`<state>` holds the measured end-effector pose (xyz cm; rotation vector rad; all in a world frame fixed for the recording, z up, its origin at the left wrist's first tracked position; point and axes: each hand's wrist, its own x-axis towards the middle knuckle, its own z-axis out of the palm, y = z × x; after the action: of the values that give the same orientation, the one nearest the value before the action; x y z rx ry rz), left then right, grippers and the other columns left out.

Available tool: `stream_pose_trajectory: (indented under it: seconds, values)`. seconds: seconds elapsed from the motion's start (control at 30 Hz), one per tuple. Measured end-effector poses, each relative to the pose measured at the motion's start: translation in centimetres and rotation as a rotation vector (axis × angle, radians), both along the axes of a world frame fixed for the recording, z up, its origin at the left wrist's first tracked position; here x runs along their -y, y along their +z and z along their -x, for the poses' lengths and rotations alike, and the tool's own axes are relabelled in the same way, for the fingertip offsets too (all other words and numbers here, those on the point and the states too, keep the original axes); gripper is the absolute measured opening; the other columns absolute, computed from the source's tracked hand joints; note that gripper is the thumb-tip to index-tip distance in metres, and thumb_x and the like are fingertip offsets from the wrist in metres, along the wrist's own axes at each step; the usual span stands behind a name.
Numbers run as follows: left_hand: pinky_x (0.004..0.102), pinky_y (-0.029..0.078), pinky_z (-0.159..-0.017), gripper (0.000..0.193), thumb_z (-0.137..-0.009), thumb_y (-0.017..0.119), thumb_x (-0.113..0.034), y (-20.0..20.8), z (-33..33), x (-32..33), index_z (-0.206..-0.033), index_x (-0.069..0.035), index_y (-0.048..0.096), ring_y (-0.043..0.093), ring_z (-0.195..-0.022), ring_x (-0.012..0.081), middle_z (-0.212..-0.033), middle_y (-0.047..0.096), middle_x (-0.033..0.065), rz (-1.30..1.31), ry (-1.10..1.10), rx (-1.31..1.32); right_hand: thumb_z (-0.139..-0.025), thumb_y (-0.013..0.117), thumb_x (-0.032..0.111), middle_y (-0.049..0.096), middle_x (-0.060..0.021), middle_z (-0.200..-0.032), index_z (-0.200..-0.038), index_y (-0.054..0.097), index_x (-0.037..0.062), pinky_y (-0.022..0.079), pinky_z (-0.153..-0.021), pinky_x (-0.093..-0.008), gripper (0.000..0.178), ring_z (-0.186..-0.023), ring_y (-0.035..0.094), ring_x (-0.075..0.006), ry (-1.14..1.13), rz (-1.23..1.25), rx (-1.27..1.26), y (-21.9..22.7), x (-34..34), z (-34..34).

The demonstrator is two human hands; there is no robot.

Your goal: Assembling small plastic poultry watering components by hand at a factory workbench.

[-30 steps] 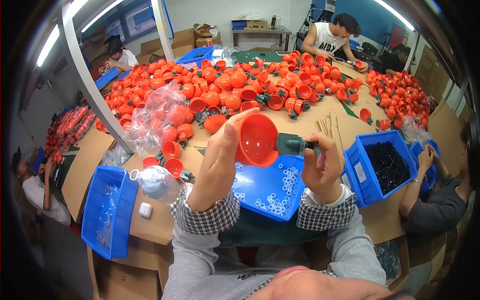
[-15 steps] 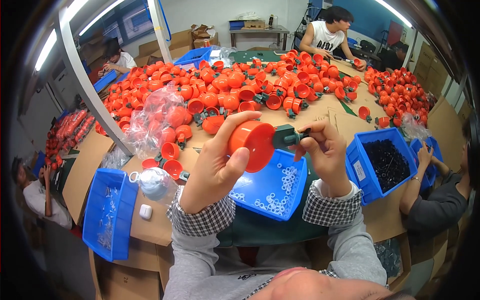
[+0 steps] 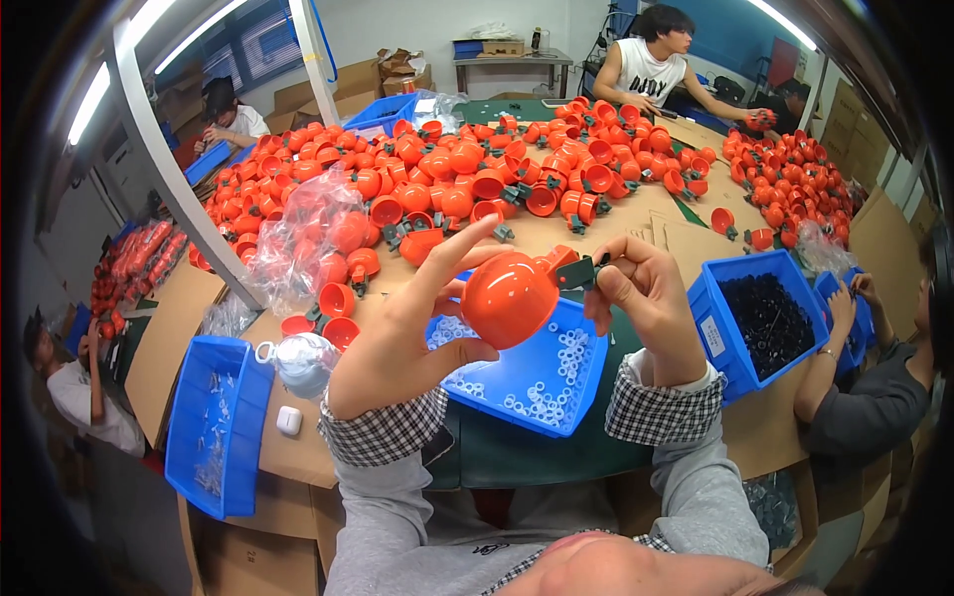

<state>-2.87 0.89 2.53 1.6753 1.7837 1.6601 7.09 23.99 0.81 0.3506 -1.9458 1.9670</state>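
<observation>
A red plastic cup [image 3: 509, 303] with a dark green fitting [image 3: 574, 274] on its side is held up above the table, its rounded outside facing me. My left hand [image 3: 397, 333] curves around the cup's left side, thumb at its lower edge and index finger stretched upward; some fingers are hidden behind it. At the fitting's free end, my right hand [image 3: 644, 298] pinches a small black part [image 3: 602, 261], mostly covered by the fingertips. Below both hands sits a blue bin [image 3: 477, 399] with small white rings [image 3: 542, 402] in it.
A big heap of red cups [image 3: 437, 164] spreads beyond my hands. On the right stands a blue bin of black parts [image 3: 765, 318]; on the left, a blue bin of small clear pieces [image 3: 214, 427], a bottle [image 3: 306, 366] and a white case [image 3: 289, 420]. Co-workers sit around the table.
The cup has turned from showing its open inside to showing its rounded outside. My left hand has shifted slightly left and down. The far co-worker's arm has reached toward the right-hand heap.
</observation>
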Motion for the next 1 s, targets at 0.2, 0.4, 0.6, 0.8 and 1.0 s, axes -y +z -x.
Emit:
stream_pose_trajectory:
  seconds: [0.2, 0.4, 0.6, 0.8, 1.0]
  values:
    - [0.0337, 0.047, -0.092, 0.068, -0.065, 0.069, 0.009, 0.3, -0.2, -0.5, -0.128, -0.007, 0.048, 0.051, -0.117, 0.0276, -0.128, 0.050, 0.0171, 0.012, 0.168, -0.097, -0.091, 0.053, 0.011, 0.065, -0.0160, -0.072, -0.090, 0.048, -0.0022, 0.048, -0.049, -0.0231, 0.014, -0.054, 0.060, -0.0146, -0.048, 0.034, 0.025, 0.1, -0.3, -0.1]
    - [0.0292, 0.052, -0.082, 0.065, -0.065, 0.067, 0.011, 0.6, -0.1, -0.5, -0.125, -0.009, 0.053, 0.055, -0.112, 0.0251, -0.121, 0.055, 0.0172, 0.090, 0.240, -0.135, -0.092, 0.055, 0.019, 0.064, -0.0139, -0.069, -0.090, 0.050, -0.0014, 0.049, -0.046, -0.0235, 0.021, -0.050, 0.059, -0.0133, -0.050, 0.153, 0.101, -0.3, -0.5, 0.4]
    - [0.0294, 0.051, -0.082, 0.070, -0.075, 0.070, -0.004, -0.4, -0.1, -1.8, -0.136, -0.004, 0.036, 0.055, -0.110, 0.0212, -0.128, 0.047, 0.0174, -0.130, 0.092, -0.012, -0.089, 0.059, 0.011, 0.065, -0.0152, -0.074, -0.087, 0.050, -0.0027, 0.048, -0.050, -0.0235, 0.017, -0.058, 0.062, -0.0154, -0.223, 0.059, -0.078, -0.4, 1.1, -0.1]
    - [0.0276, 0.047, -0.085, 0.054, -0.088, 0.061, -0.025, -1.7, -0.9, -4.5, -0.123, -0.001, 0.029, 0.054, -0.104, 0.0191, -0.121, 0.045, 0.0182, -0.410, 0.195, 0.356, -0.087, 0.061, 0.008, 0.065, -0.0149, -0.073, -0.088, 0.051, -0.0036, 0.047, -0.048, -0.0220, 0.016, -0.056, 0.061, -0.0138, -0.271, 0.017, -0.184, -1.4, 3.0, 0.4]
    - [0.0381, 0.040, -0.096, 0.052, -0.077, 0.060, -0.004, -2.0, -0.3, -5.4, -0.119, -0.002, 0.030, 0.038, -0.124, 0.0289, -0.130, 0.034, 0.0273, -0.608, 0.401, -0.376, -0.090, 0.057, 0.018, 0.065, -0.0152, -0.074, -0.090, 0.053, -0.0028, 0.045, -0.045, -0.0214, 0.021, -0.049, 0.057, -0.0117, 0.175, 0.379, 0.188, -2.0, 0.6, 1.5]
